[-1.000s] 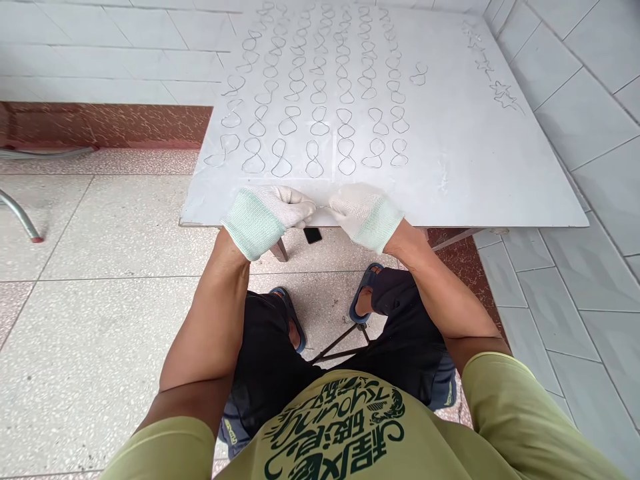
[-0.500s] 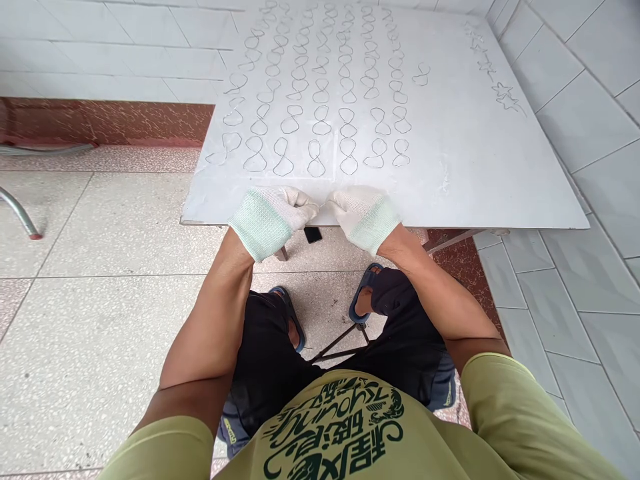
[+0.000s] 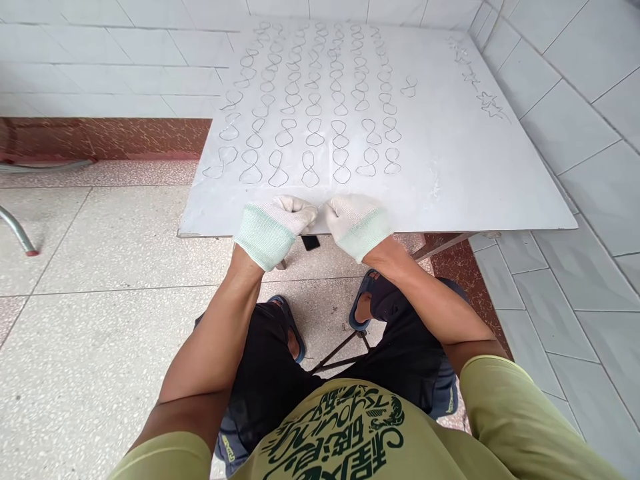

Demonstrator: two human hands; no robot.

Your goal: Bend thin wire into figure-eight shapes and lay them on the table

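Observation:
My left hand [image 3: 287, 217], in a white knit glove with a mint cuff, is closed in a pinch at the near edge of the table. My right hand [image 3: 353, 217], gloved the same way, pinches just beside it, the fingertips almost touching. Between them runs a thin wire, mostly hidden by the fingers. Beyond the hands, rows of thin figure-eight wire loops [image 3: 341, 167] lie on the white tabletop [image 3: 450, 193]. One loose loop [image 3: 409, 87] sits apart, right of the rows.
Star-shaped wire pieces [image 3: 490, 105] lie along the table's far right side. Tiled walls [image 3: 590, 127] border the table behind and at right. Below its near edge a dark phone-like object [image 3: 311, 243] shows. A curved metal leg [image 3: 17, 230] stands on the floor at left.
My view has tilted and shifted slightly, so the table sits lower in it. Both hands stay pinched at the table edge, their fingertips a little closer together.

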